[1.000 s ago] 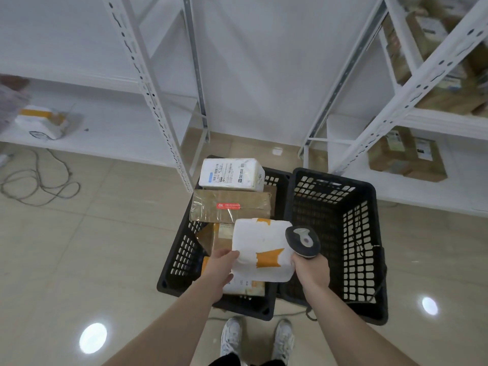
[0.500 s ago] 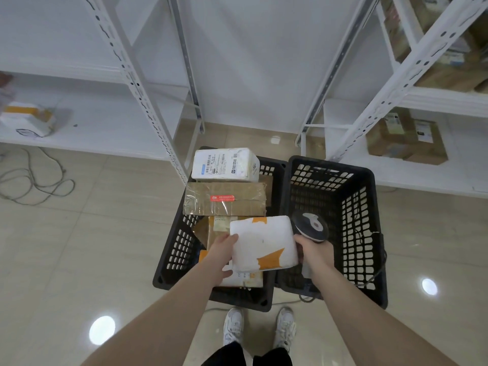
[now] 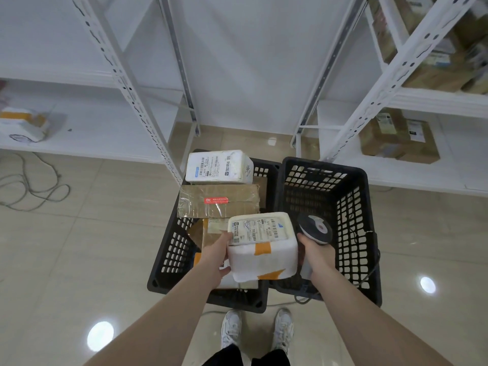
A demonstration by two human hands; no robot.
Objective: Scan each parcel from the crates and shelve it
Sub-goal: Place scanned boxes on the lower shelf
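Two black crates stand side by side on the tiled floor between white shelf racks. Left crate carries several parcels, among them a white labelled parcel at its far end and a taped brown box just behind the hands; the right crate shows only its mesh walls. Over the near part of the left crate the left hand grips the left edge of a white parcel with orange tape, thumb on its label, which faces up. The right hand is curled round the handle of a grey scanner, its fingers touching the parcel's right side. Another white parcel lies on the left shelf, and brown boxes sit on the right shelf.
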